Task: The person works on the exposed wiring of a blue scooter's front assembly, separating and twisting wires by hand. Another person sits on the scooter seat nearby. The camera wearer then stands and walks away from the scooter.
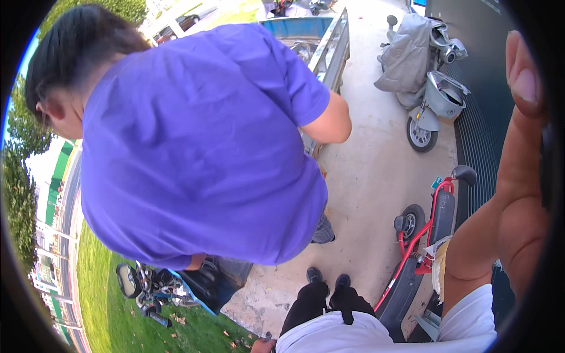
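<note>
My right hand (522, 112) is raised close to the picture's right edge. Its thumb and a fingertip come together at the top in a pinch; the rest of the fingers is cut off by the dark rim, so what they hold, if anything, is hidden. Low down beside my white shirt (335, 330), my left hand (262, 346) shows only in part, closed around a small dark-grey thing that I cannot make out. Directly ahead stands another person in a purple T-shirt (200, 153), back toward me and bending forward; that person's hands are mostly hidden.
A red-framed scooter (415, 241) stands close on my right. Farther off, a grey scooter (432, 88) with a cover stands along the dark wall (491, 65). Beyond the person is a cart with metal sides (329, 50). A blue-black bike (176, 288) stands at left by the grass (97, 276).
</note>
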`<state>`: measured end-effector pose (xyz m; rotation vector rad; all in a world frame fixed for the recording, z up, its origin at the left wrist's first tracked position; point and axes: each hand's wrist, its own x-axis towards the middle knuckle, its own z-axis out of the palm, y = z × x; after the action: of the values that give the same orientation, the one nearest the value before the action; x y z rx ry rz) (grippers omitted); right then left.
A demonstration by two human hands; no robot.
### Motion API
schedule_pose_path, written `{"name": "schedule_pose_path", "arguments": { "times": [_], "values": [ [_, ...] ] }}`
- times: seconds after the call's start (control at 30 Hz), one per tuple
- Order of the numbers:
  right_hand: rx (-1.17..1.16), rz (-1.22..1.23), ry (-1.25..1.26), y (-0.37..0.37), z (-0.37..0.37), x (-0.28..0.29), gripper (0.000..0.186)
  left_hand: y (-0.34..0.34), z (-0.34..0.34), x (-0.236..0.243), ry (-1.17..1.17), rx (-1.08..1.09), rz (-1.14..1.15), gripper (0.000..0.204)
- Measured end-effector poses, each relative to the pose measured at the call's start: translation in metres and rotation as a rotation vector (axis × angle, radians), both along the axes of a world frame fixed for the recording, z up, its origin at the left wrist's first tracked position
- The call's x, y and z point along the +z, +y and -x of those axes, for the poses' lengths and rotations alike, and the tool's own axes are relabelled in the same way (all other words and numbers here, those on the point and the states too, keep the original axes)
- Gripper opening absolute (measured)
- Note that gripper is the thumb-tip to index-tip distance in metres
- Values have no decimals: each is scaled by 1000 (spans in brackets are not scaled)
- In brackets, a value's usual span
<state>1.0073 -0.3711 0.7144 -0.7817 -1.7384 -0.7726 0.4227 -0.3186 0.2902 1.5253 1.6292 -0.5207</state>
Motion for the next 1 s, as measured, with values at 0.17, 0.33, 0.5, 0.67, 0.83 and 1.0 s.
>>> {"name": "schedule_pose_path", "arguments": {
  "times": [0.17, 0.33, 0.5, 0.67, 0.83, 1.0],
  "values": [
    [-124, -98, 17, -4, -17, 34, 63, 165, -179, 34, -328, -248, -378, 41],
    [-260, -171, 86, -1, -39, 42, 64, 313, -375, 156, -714, -548, -1034, 32],
    [-568, 362, 533, -2, -120, -67, 55, 414, -522, 264, -550, -640, -1774, 23],
    [-812, 1675, 504, -30, -168, -310, 57, 488, -608, 277, 52, -566, -2071, 17],
    [-503, 2133, 629, -103, -194, -474, 73, 496, -610, 267, 51, -621, -2013, 17],
    [-463, 2218, 601, -93, -304, -496, 66, 505, -593, 249, -1240, 21, -1355, 22]
  ]
}}
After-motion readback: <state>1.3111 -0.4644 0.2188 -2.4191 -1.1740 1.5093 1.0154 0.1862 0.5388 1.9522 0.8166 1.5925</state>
